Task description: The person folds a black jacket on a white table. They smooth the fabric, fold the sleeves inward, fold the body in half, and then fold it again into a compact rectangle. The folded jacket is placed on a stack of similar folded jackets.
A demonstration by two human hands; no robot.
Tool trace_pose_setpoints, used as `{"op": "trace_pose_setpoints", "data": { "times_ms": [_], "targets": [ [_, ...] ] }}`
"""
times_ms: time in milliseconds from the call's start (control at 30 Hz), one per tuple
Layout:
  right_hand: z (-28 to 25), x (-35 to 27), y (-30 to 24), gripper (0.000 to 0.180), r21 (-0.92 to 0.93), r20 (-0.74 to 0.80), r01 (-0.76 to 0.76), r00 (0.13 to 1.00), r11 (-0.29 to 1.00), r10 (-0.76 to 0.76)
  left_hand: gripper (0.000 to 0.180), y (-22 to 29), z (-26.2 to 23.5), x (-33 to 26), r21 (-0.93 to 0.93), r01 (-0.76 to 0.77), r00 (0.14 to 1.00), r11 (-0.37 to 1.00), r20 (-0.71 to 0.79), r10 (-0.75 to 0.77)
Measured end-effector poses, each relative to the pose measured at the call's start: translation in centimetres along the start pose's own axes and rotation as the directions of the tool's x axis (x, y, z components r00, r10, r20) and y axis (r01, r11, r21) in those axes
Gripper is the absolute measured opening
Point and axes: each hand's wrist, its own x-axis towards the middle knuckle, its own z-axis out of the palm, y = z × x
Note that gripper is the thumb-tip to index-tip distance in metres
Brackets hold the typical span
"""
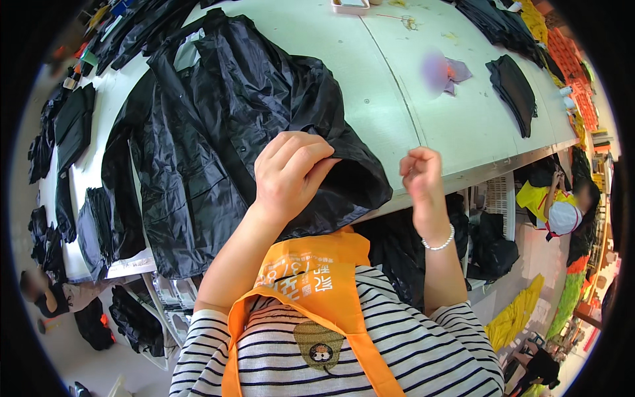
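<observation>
A shiny black jacket (198, 132) lies spread over the near left of the pale worktable, its collar away from me. My left hand (291, 173) is closed on the jacket's edge at the right, thumb against bent fingers. Below and right of that grip, the black fabric gapes into a dark, rounded opening. My right hand (423, 182), with a beaded bracelet at the wrist, is raised just right of the jacket, apart from it. Its fingers are loosely bent and slightly blurred; no object shows in them.
The worktable (377, 86) carries folded black garments (512, 92) at the right and more at the left. A small purple cloth (456, 71) and a white tray (350, 6) lie farther back. Another person (549, 205) is at the right; yellow fabric (519, 314) lies on the floor.
</observation>
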Motion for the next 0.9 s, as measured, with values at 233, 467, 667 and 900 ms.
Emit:
{"op": "trace_pose_setpoints", "data": {
  "times_ms": [233, 467, 667, 900],
  "targets": [
    [1.6, 1.8, -4.7, 0.017, -0.135, 0.122, -0.115, 0.984, 0.984, 0.132, 0.026, 0.6, 0.7, 0.7, 0.047, -0.126, 0.992, 0.991, 0.028, 0.125],
    [2.3, 2.7, -4.8, 0.014, -0.082, 0.155, -0.113, 0.980, 0.990, 0.125, 0.027, 0.8, 0.5, 1.0, 0.089, -0.176, 0.984, 0.980, 0.047, 0.173],
    [2.1, 2.9, -4.6, 0.014, -0.036, 0.165, -0.144, 0.975, 0.989, 0.148, 0.026, 0.6, 0.8, 0.8, 0.094, -0.191, 0.982, 0.977, 0.012, 0.191],
    [2.4, 0.8, -2.4, 0.042, -0.150, 0.141, -0.119, 0.980, 0.981, 0.141, 0.033, 0.1, 0.4, 0.3, 0.086, 0.229, 0.964, 0.970, -0.159, -0.213]
  ]
}}
